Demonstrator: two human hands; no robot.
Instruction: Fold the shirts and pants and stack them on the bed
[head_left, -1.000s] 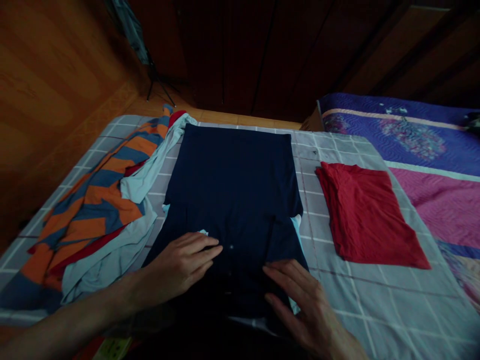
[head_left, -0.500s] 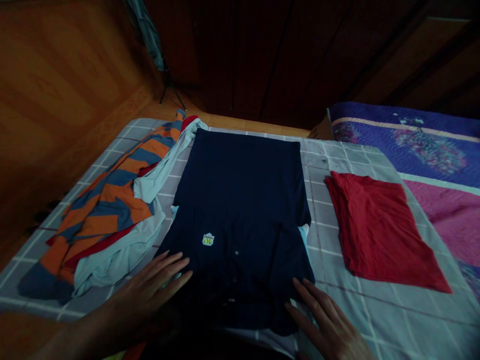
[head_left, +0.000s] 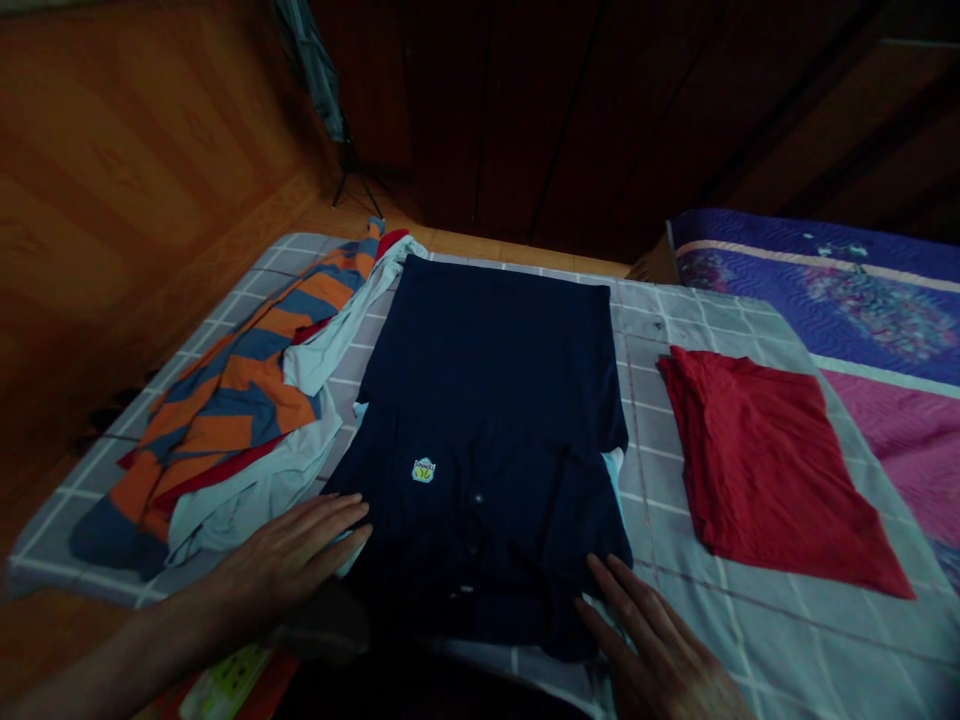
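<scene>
A navy shirt (head_left: 495, 350) with light blue edges lies spread out, its collar end toward me and a small tennis badge (head_left: 424, 470) on its chest. My left hand (head_left: 311, 545) rests flat on the shirt's near left edge, fingers extended. At the near right edge, my right hand (head_left: 652, 635) lies with its fingers stretched over the navy cloth and the light blue edging. Neither hand grips anything. The collar is dark and hard to make out.
Orange-and-blue striped, red and pale clothes (head_left: 225, 400) are heaped on the left of the checked sheet (head_left: 652, 400). A folded red garment (head_left: 780, 460) lies on the right, beside a purple and pink quilt (head_left: 847, 280). A thin black stand (head_left: 349, 170) is behind.
The whole view has shifted slightly, so things appear a little further right. Both hands stay at the shirt's near edges, the left fingers drawn closer together. The shirt lies as before.
</scene>
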